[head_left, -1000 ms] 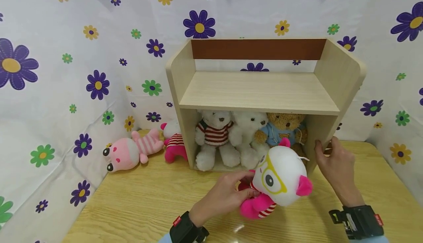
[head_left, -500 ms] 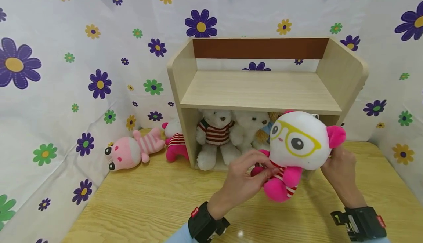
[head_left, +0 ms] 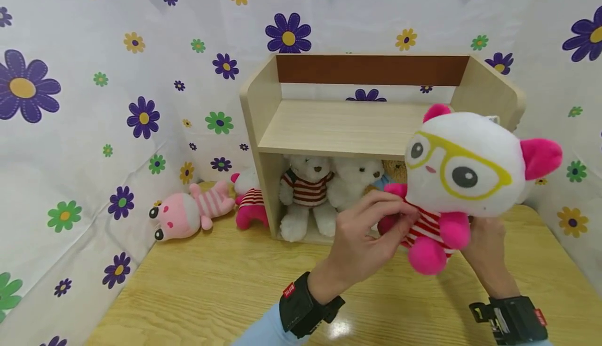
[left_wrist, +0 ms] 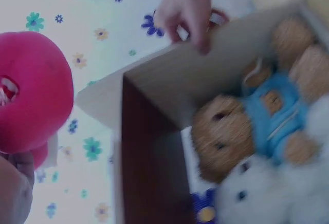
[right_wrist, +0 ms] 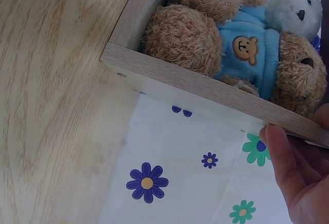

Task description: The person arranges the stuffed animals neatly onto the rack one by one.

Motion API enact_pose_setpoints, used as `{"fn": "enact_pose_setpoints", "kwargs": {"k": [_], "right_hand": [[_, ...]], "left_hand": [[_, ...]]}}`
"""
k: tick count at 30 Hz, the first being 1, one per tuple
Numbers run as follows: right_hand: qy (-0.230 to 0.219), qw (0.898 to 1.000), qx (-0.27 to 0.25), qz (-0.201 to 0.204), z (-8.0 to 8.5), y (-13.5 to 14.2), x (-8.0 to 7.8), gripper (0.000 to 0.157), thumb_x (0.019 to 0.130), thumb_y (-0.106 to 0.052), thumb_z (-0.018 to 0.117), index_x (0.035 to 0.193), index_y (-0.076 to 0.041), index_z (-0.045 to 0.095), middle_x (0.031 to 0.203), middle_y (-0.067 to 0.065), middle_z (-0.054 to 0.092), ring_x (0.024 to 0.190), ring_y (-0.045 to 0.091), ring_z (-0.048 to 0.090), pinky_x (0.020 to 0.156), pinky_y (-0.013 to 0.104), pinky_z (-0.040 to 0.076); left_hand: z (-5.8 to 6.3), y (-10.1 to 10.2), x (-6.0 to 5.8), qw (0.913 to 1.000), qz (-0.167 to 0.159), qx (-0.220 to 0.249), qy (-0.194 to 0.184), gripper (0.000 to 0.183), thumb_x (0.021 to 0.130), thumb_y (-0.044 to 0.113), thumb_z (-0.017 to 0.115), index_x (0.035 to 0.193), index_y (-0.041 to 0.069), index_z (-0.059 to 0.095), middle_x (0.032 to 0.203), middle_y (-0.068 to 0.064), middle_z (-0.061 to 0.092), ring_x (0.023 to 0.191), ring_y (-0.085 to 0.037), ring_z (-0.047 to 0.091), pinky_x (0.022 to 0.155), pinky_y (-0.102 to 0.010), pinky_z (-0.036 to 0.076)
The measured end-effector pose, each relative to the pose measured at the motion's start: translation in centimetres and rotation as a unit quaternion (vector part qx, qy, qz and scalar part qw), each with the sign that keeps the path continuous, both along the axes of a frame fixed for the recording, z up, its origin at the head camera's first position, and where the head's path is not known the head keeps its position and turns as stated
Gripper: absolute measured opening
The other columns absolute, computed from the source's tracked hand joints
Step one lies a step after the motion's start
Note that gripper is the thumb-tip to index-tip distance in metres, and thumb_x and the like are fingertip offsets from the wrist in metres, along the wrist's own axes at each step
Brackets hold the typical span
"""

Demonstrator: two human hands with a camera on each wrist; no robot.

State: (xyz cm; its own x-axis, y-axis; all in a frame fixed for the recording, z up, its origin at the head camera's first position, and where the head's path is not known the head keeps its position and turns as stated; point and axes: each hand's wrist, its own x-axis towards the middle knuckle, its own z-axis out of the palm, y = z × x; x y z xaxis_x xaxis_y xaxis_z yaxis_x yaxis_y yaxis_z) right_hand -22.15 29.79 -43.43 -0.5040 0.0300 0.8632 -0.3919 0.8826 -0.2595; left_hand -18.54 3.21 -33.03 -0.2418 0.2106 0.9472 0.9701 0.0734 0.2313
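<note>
My left hand (head_left: 369,236) pinches a plush panda (head_left: 465,163) with yellow glasses, pink ears and a red striped body, raised in front of the shelf's right side. In the left wrist view a pink part of the plush panda (left_wrist: 38,90) shows above my left fingers (left_wrist: 18,167). My right hand (head_left: 484,241), partly hidden behind the panda in the head view, grips the wooden shelf (head_left: 357,126) by its right side panel. The right wrist view has my right hand (right_wrist: 303,172) on that panel, its fingers along the outer face.
In the lower compartment sit a white bear in a striped sweater (head_left: 308,194), a white bear (head_left: 355,181) and a brown bear in blue (right_wrist: 252,54). On the table (head_left: 202,293), left of the shelf, lie a pink plush toy (head_left: 188,215) and a pink-and-white plush toy (head_left: 249,199).
My left hand has lifted the panda up and to the right, turning it more upright, so it now covers the brown bear and the shelf's right side. My right hand has stayed at the panel.
</note>
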Motion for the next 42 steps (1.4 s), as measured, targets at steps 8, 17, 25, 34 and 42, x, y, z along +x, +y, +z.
{"fn": "enact_pose_setpoints", "kwargs": {"k": [8, 17, 25, 34, 42], "right_hand": [[-0.012, 1.000, -0.010, 0.005, 0.4, -0.2, 0.0, 0.013, 0.086, 0.000, 0.066, 0.091, 0.009, 0.059, 0.067, 0.023, 0.067, 0.053, 0.039, 0.069, 0.048, 0.015, 0.046], [-0.019, 1.000, -0.014, 0.003, 0.1, -0.1, 0.3, 0.019, 0.085, 0.001, 0.069, 0.098, 0.013, 0.061, 0.071, 0.026, 0.068, 0.054, 0.041, 0.068, 0.050, 0.009, 0.044], [-0.019, 1.000, -0.005, 0.005, 0.1, -0.2, 0.4, 0.021, 0.084, 0.003, 0.071, 0.099, 0.013, 0.062, 0.073, 0.028, 0.069, 0.053, 0.040, 0.068, 0.046, 0.015, 0.046], [-0.017, 1.000, 0.007, 0.007, 0.1, -0.3, 0.3, 0.018, 0.085, 0.002, 0.069, 0.096, 0.013, 0.062, 0.072, 0.028, 0.069, 0.051, 0.039, 0.068, 0.042, 0.022, 0.047], [-0.023, 1.000, -0.001, 0.006, 0.2, -0.5, 0.2, 0.019, 0.085, 0.002, 0.069, 0.098, 0.014, 0.062, 0.074, 0.029, 0.070, 0.053, 0.040, 0.068, 0.045, 0.015, 0.045]], "left_hand": [[4.1, 1.1, -2.9, 0.9972, 0.074, -0.003, -0.007, 0.014, 0.095, 0.007, 0.071, 0.106, 0.000, 0.078, 0.101, -0.010, 0.073, 0.097, -0.014, 0.071, 0.086, -0.012, 0.054], [6.2, 3.3, -6.6, 0.9838, 0.134, -0.105, -0.057, 0.035, 0.102, 0.015, 0.063, 0.134, 0.003, 0.066, 0.121, -0.009, 0.065, 0.106, -0.012, 0.064, 0.086, -0.005, 0.045], [6.0, 4.6, -9.1, 0.9462, 0.214, -0.229, -0.080, 0.058, 0.100, 0.024, 0.066, 0.153, 0.007, 0.047, 0.146, -0.009, 0.053, 0.131, -0.016, 0.055, 0.108, -0.017, 0.045], [7.2, 6.4, -10.6, 0.8340, 0.354, -0.415, -0.081, 0.060, 0.109, 0.049, 0.033, 0.163, 0.023, 0.029, 0.171, 0.006, 0.026, 0.154, -0.013, 0.029, 0.107, -0.035, 0.044], [7.8, 6.6, -9.3, 0.8495, 0.337, -0.401, -0.066, 0.050, 0.107, 0.050, 0.040, 0.153, 0.033, 0.048, 0.165, 0.003, 0.037, 0.148, -0.019, 0.036, 0.107, -0.037, 0.043]]}}
